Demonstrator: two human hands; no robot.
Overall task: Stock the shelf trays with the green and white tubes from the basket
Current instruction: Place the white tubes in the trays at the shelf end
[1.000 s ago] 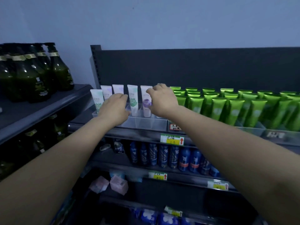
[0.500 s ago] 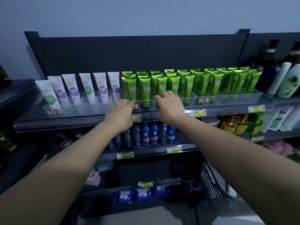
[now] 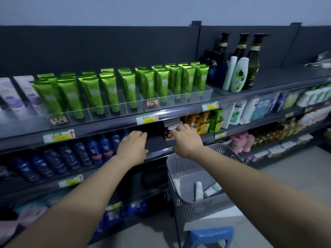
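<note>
Presently our left hand (image 3: pixel 132 147) and right hand (image 3: pixel 186 140) hover empty, grips loose, just above the basket (image 3: pixel 180 163), probably to fetch its remaining tubes (image 3: pixel 198 193); the trays (image 3: pixel 208 91) look nearly full.

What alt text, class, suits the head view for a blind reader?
The left hand and right hand, both empty, reach toward the second shelf; green tubes fill clear trays above, white tubes lie in the grey basket.
</note>
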